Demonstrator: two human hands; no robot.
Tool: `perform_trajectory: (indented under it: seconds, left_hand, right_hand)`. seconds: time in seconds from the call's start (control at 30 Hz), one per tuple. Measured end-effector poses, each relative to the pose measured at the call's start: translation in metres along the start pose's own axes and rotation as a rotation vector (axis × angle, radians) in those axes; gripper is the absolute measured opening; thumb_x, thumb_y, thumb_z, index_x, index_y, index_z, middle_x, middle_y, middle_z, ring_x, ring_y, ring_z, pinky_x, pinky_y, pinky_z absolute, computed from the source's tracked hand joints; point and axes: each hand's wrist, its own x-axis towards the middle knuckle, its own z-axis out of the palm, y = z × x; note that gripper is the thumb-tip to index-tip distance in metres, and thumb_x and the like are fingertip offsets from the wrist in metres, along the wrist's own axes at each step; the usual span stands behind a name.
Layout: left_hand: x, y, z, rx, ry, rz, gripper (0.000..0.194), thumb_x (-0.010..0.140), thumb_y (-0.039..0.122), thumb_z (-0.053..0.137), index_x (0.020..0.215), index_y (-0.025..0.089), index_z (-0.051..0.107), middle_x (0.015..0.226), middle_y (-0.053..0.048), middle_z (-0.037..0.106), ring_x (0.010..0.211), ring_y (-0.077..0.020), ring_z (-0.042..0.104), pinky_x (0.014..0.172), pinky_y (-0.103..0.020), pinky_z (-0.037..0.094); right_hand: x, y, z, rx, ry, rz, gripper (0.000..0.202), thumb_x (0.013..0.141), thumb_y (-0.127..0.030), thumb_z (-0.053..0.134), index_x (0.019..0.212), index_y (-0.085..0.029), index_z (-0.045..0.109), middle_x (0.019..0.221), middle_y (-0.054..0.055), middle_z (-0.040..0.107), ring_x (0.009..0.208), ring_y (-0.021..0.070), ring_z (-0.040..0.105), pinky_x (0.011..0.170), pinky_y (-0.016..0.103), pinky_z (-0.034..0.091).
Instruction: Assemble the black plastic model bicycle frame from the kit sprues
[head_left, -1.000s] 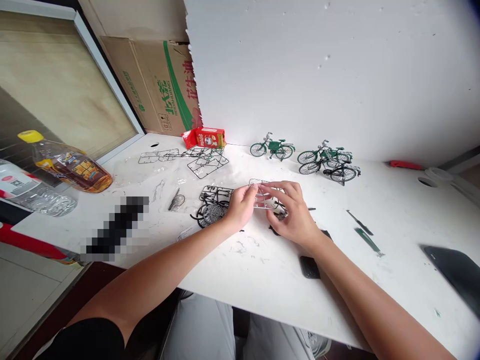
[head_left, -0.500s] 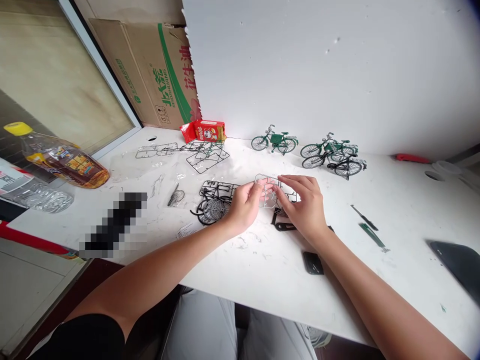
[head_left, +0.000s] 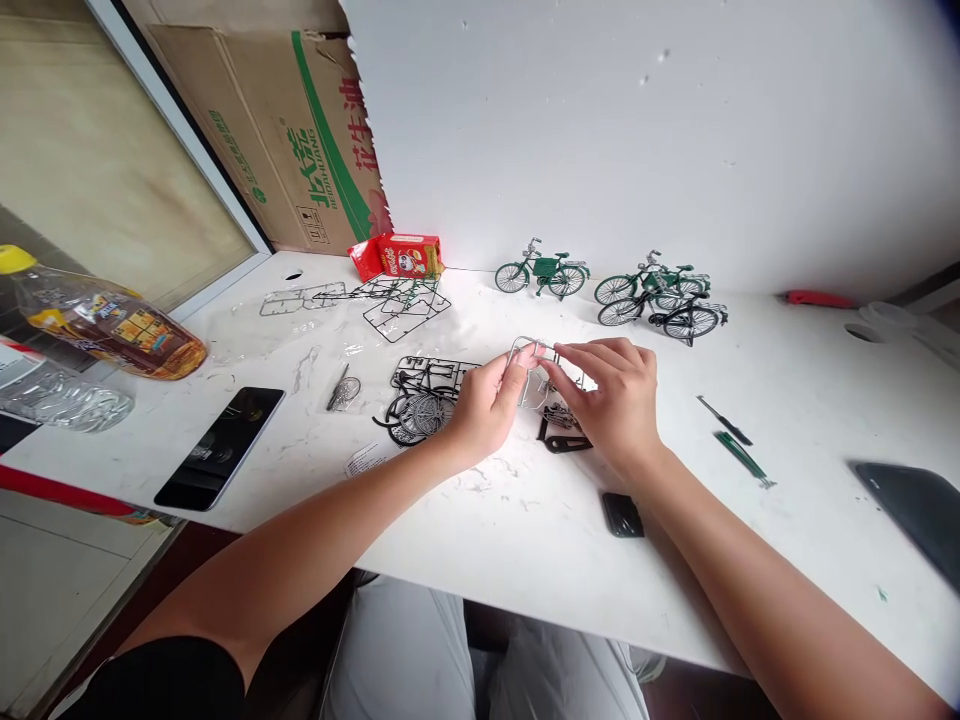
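Above the table, a thin silver sprue frame point(head_left: 534, 406) with small parts is held up in front of me. My left hand point(head_left: 487, 405) pinches its left side between thumb and fingers. The thumb and fingertips of my right hand point(head_left: 611, 390) close on its right side. Beneath and left of my hands lie black bicycle kit parts with spoked wheels point(head_left: 421, 416). A black part point(head_left: 567, 443) lies partly under my right hand. Further back stand a green model bicycle point(head_left: 546, 272) and, to its right, a black one point(head_left: 688, 318) overlapping another green one.
Bottles point(head_left: 120, 325) lie at the left, with a phone point(head_left: 219, 448) nearby. Empty sprues point(head_left: 409, 310) and a red box point(head_left: 412, 257) are further back. A thin tool point(head_left: 725, 421) and a green strip point(head_left: 742, 458) lie right. A small black object point(head_left: 622, 515) sits near the front edge.
The view has shifted slightly. My right fingers have shifted a little at the sprue frame, while both hands stay on it. The phone, blurred out before, now shows plainly.
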Motion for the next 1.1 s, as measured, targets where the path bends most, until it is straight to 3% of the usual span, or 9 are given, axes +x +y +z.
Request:
perform_trajectory:
  seconds: [0.17,0.43,0.53,0.67,0.83,0.97,1.1]
  left_hand:
    - [0.0,-0.002,0.0,-0.024,-0.019,0.001,0.055,0.113,0.054,0.043,0.143,0.014,0.068,0.147,-0.018,0.071,0.134,-0.0303,0.07,0.111,-0.042,0.059]
    - [0.0,-0.009,0.001,0.01,-0.008,0.021,0.055,0.113,0.055,0.044,0.144,0.016,0.067,0.146,-0.018,0.071,0.13,-0.0309,0.074,0.103,-0.042,0.064]
    - [-0.001,-0.01,0.001,0.0,0.008,0.021,0.053,0.112,0.054,0.045,0.143,0.016,0.067,0.146,-0.018,0.071,0.13,-0.0315,0.073,0.101,-0.042,0.065]
    - [-0.003,-0.006,0.002,-0.04,0.007,0.006,0.049,0.111,0.052,0.05,0.141,0.017,0.067,0.145,-0.017,0.071,0.128,-0.0309,0.074,0.098,-0.041,0.066]
    - [-0.005,-0.003,0.003,-0.064,0.015,-0.02,0.044,0.109,0.049,0.057,0.138,0.018,0.067,0.143,-0.016,0.071,0.116,-0.0268,0.078,0.091,-0.036,0.068]
    - [-0.006,-0.004,0.004,-0.044,0.023,-0.004,0.043,0.108,0.05,0.059,0.137,0.019,0.065,0.141,-0.015,0.071,0.104,-0.0229,0.08,0.084,-0.033,0.069]
    - [-0.006,0.0,0.005,-0.008,0.04,-0.004,0.039,0.108,0.049,0.06,0.132,0.019,0.066,0.137,-0.015,0.073,0.093,-0.0204,0.081,0.076,-0.03,0.069]
  right_hand:
    - [0.002,-0.002,-0.002,0.006,-0.046,-0.053,0.013,0.105,-0.027,0.069,0.111,-0.023,0.08,0.103,0.003,0.086,0.095,0.0255,0.07,0.086,0.044,0.041]
    - [0.001,-0.002,-0.002,0.093,-0.137,0.025,0.017,0.107,-0.026,0.063,0.106,-0.023,0.079,0.091,0.004,0.082,0.092,0.025,0.065,0.08,0.043,0.041]
    - [0.002,-0.003,-0.004,0.087,-0.089,0.012,0.013,0.105,-0.026,0.067,0.11,-0.022,0.078,0.091,0.005,0.081,0.096,0.0261,0.065,0.082,0.043,0.043]
    - [0.004,-0.004,-0.008,0.075,-0.004,-0.067,0.019,0.103,-0.025,0.07,0.122,-0.024,0.074,0.104,0.005,0.083,0.105,0.0275,0.064,0.086,0.043,0.043]
    - [0.007,-0.002,-0.009,0.098,-0.018,-0.127,0.027,0.103,-0.027,0.071,0.13,-0.03,0.073,0.109,0.005,0.082,0.109,0.0286,0.062,0.087,0.044,0.044]
    - [0.007,0.0,-0.009,0.123,0.011,-0.149,0.027,0.103,-0.027,0.072,0.129,-0.03,0.074,0.106,0.005,0.082,0.107,0.0281,0.061,0.087,0.044,0.046]
    - [0.007,-0.001,-0.011,0.17,-0.041,-0.111,0.023,0.106,-0.029,0.066,0.127,-0.031,0.076,0.104,0.006,0.081,0.107,0.0283,0.061,0.088,0.046,0.046]
